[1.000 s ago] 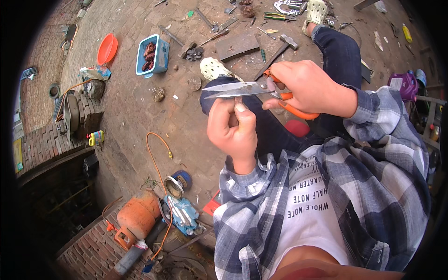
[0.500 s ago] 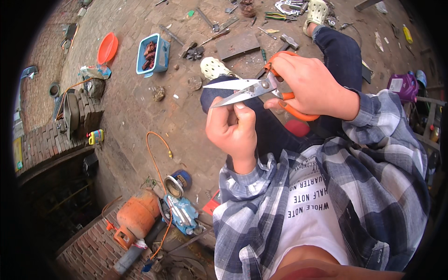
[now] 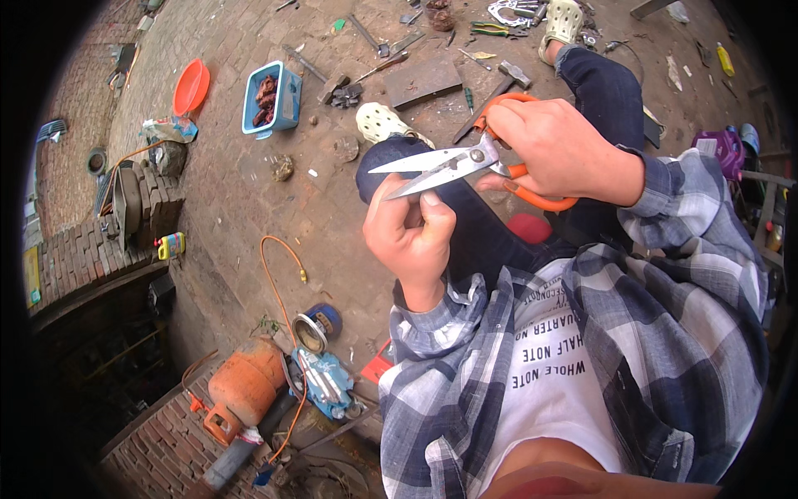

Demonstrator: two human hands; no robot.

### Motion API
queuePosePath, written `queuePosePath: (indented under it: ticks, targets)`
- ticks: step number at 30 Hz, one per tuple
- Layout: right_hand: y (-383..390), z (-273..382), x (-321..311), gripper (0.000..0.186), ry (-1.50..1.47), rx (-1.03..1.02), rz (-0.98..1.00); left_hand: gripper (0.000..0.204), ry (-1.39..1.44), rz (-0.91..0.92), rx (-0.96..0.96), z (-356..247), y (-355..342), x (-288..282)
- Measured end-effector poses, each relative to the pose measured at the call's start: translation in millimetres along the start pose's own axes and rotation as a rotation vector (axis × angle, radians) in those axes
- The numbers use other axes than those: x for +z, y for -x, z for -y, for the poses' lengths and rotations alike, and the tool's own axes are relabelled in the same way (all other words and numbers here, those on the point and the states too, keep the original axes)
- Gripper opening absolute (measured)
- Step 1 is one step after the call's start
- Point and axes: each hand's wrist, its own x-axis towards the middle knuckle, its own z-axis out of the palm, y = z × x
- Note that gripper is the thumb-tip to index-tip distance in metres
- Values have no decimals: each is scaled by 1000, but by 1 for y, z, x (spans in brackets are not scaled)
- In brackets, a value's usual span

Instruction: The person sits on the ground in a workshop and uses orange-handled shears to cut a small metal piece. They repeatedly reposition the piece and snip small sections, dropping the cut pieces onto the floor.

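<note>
My right hand point(image 3: 565, 150) grips the orange-handled scissors point(image 3: 449, 172) by their loops, fingers through and around them. The two pale metal blades stand apart in a narrow V, with tips toward the left. Just below the tips is my left hand point(image 3: 407, 237), its fingers curled and the thumb tip up against or very close to the lower blade. Whether anything is pinched inside those fingers cannot be made out. Both hands are over my bent legs in dark jeans point(image 3: 482, 237).
On the ground ahead lie a flat metal block point(image 3: 422, 81), a hammer point(image 3: 515, 75), pliers point(image 3: 490, 30) and other tools. To the left are a blue tub point(image 3: 287, 100) with dark pieces and an orange basin point(image 3: 191, 87). An orange gas cylinder point(image 3: 248, 378) lies lower left.
The scissors have shifted slightly right and down, and their blade tips have drawn back from the left fingers. The left hand has barely moved.
</note>
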Motion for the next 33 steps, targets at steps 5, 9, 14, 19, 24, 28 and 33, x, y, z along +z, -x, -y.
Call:
queuePosePath:
  ticks: [5, 9, 14, 19, 24, 28, 33]
  targets:
    - [1, 0, 2, 58, -106, 35, 17, 3, -3, -12, -21, 2, -1, 0]
    - [-2, 7, -6, 61, -306, 211, 295, 3, -106, 72, 26, -1, -7, -4]
    - [-5, 12, -7, 66, -600, 344, 347, 10, 74, -5, -58, -3, -6, 3]
    - [2, 14, 2, 60, -458, 348, 223, 17, 86, -47, -83, 2, -7, 4]
    - [7, 21, 12, 58, -344, 298, 94, 23, 88, -132, -89, -1, -8, 12]
    - [6, 25, 18, 56, -309, 238, -30, 11, 108, -111, -115, 3, -4, 7]
    - [4, 26, 18, 59, -272, 226, -47, 6, 136, -184, -80, 0, -6, 16]
